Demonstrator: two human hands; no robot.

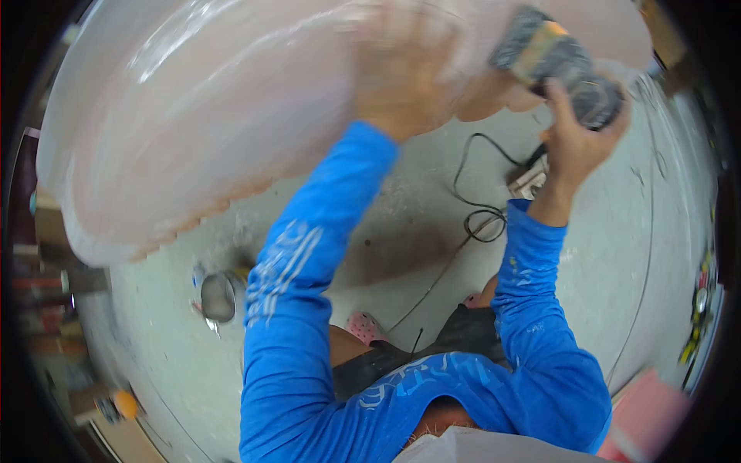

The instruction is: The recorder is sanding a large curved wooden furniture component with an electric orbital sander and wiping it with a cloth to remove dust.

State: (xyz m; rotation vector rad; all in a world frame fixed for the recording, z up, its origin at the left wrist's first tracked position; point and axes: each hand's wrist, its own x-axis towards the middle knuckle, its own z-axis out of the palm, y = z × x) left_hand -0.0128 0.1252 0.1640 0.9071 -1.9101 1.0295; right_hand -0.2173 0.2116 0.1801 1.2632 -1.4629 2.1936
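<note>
A large, glossy pinkish-white moulded shell (pixel 208 100) with a ragged lower edge fills the top of the view. My left hand (pixel 401 77) lies over its surface; motion blurs it, but the fingers look stretched out flat, with nothing seen in them. At the upper right, my right hand (pixel 583 139) is wrapped round the end of a dark handheld power sander (pixel 552 58) with a yellow-orange patch. The sander is blurred and tilted against or just over the shell's right part; I cannot tell if it touches.
A black cable (pixel 463 166) loops on the grey floor (pixel 401 231) beside a pale power strip (pixel 529 181). A metal pot (pixel 218 299) stands at left. Shelving with clutter (pixel 58 309) lines the left rim; a pink object (pixel 648 413) is at the lower right.
</note>
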